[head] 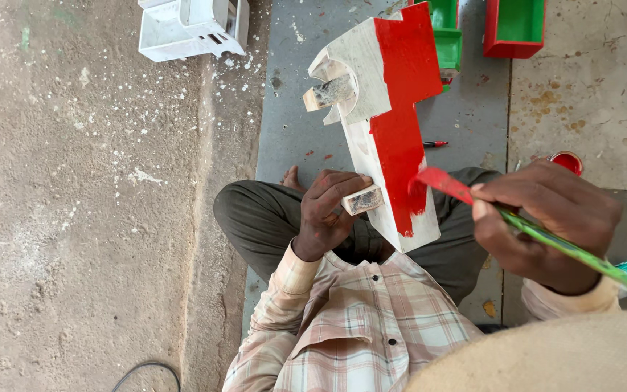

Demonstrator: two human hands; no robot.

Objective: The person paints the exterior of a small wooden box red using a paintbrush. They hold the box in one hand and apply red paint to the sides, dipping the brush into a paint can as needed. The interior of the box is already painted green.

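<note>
A white wooden piece (361, 65) with a notched, stepped outline stands tilted above my lap, and its top face is partly coated in red paint (400, 101). My left hand (326, 210) grips a small wooden peg on its near left side. My right hand (546, 221) holds a green-handled paintbrush (546, 236) whose red-loaded bristles touch the piece's near right edge. An unpainted white strip remains along the left and the near corner.
A small red paint pot (567, 161) sits just beyond my right hand. Two red-and-green painted boxes (513, 29) lie at the far end of the grey mat (292, 109). A white plastic object (190, 27) rests far left. A red pen (435, 144) lies on the mat.
</note>
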